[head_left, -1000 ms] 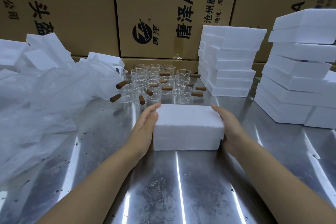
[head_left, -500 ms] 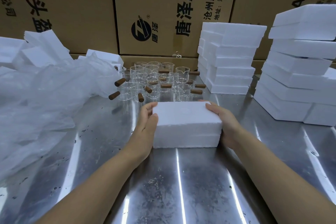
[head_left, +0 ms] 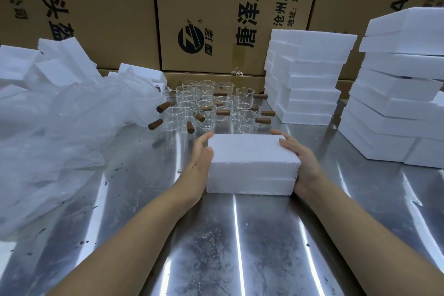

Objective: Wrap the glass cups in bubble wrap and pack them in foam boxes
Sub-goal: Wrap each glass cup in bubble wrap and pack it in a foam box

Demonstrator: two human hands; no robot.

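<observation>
Head view (only view).

Foam box [head_left: 252, 163]: centre of worktop [head_left: 240, 247], closed, seam between lid and base visible on near face. Appears to sit on the steel, no gap seen under it. Long axis runs left-right across the person.

Left hand [head_left: 200, 163]: palm against left end face, thumb at top edge, fingers [head_left: 206, 137] bent round far corner. Grips box.
Right hand [head_left: 304, 163]: same on right end, fingers [head_left: 276, 131] curled over far top corner. Grips box. Box clamped between both palms, hands equally near.

Key relation: box lies directly between the hands, seam level w/ the thumbs, so lid lift-off looks like the next need (judgement). Contents not visible.

Surroundings:
- Glass cups [head_left: 209, 108] w/ brown handles, unwrapped, cluster just beyond box, near fingertips. Knock risk if box is pushed fwd.
- Bubble wrap [head_left: 60, 127] heaped far left, well apart from box.
- Foam box stacks [head_left: 307, 79] rear right and at right edge.
- Cartons [head_left: 108, 7] behind.
</observation>
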